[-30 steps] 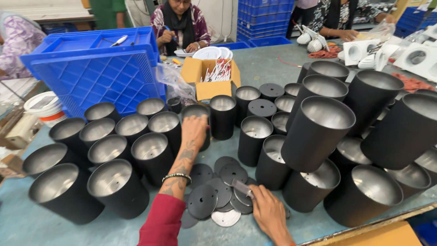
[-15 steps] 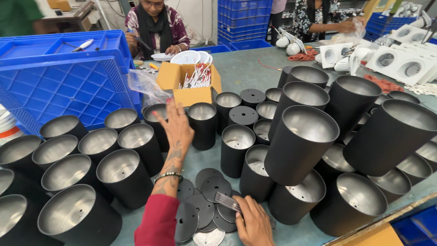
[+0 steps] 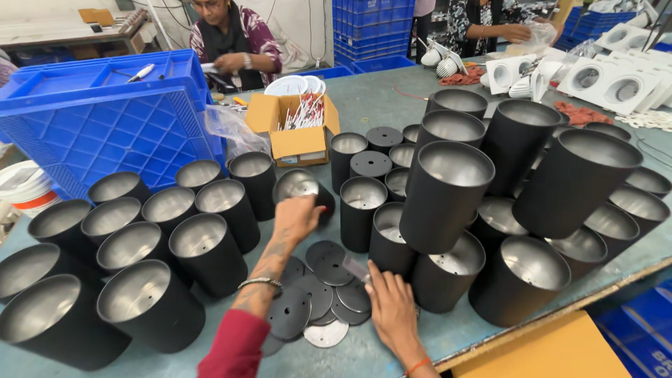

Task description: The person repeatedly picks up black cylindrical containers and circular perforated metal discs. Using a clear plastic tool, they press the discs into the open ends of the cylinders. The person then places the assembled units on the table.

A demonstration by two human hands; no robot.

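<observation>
Our left hand (image 3: 297, 217) grips a tilted black cylinder (image 3: 302, 187) by its rim, mouth toward us; our right hand (image 3: 392, 308), nearer the black discs (image 3: 318, 297) just leftward, pinches one disc's edge.

A grey-green worktable (image 3: 378, 105) stands before pale walls (image 3: 42, 10), blue crates (image 3: 371, 28) stacked behind.

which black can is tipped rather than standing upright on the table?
The black cylinder gripped by the left hand, just in front of the cardboard box. Its open mouth tilts toward the camera; the cylinders beside it stand upright.
</observation>
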